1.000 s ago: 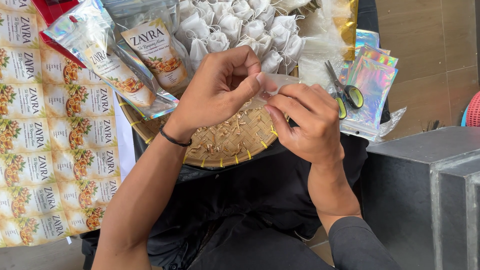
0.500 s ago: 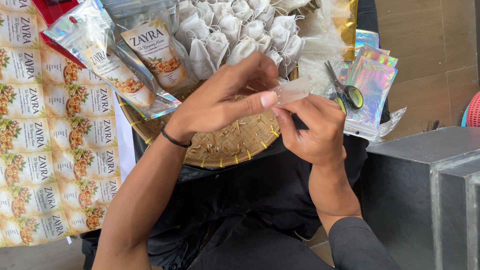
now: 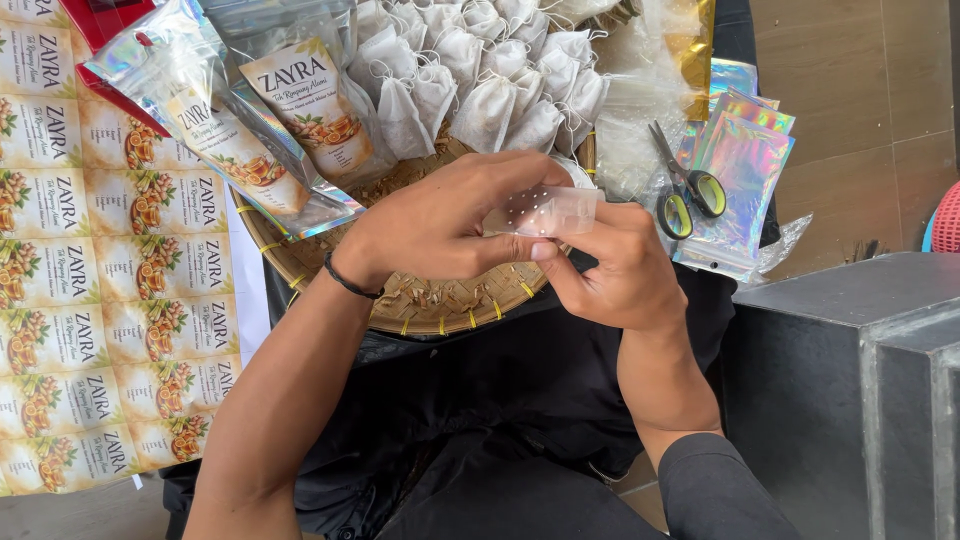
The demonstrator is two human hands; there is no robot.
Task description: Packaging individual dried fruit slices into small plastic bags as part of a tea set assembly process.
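Pinching a small clear plastic pouch (image 3: 548,210) between them, both hands meet just above the near rim of a round woven tray (image 3: 440,305). The left hand (image 3: 440,225) closes its thumb and fingers on the pouch's left end from above, a dark band at its wrist; the right hand (image 3: 625,270) grips the right end from below, fingers curled in. The pouch is held flat and roughly level, with a small grid of dots showing through it (whether anything is inside cannot be told).

Beyond the hands, the tray holds loose dried herb bits on its bare weave and, at its far side, a heap of white filter bags (image 3: 490,70) with strings, filled and tied. By that pile, a good many bags are already made up, while the pouch in hand is not yet sealed or set down, so the packing looks partway through.

Leaning on the tray's left edge are two shiny printed packets (image 3: 270,130) with pictures of tea. To the right lie yellow-handled scissors (image 3: 685,185) on a stack of holographic foil pouches (image 3: 745,175), seemingly empty and waiting. A sheet of printed labels (image 3: 90,280) covers the far left, uncut. A dark grey box (image 3: 850,390) stands at the right, on the floor.
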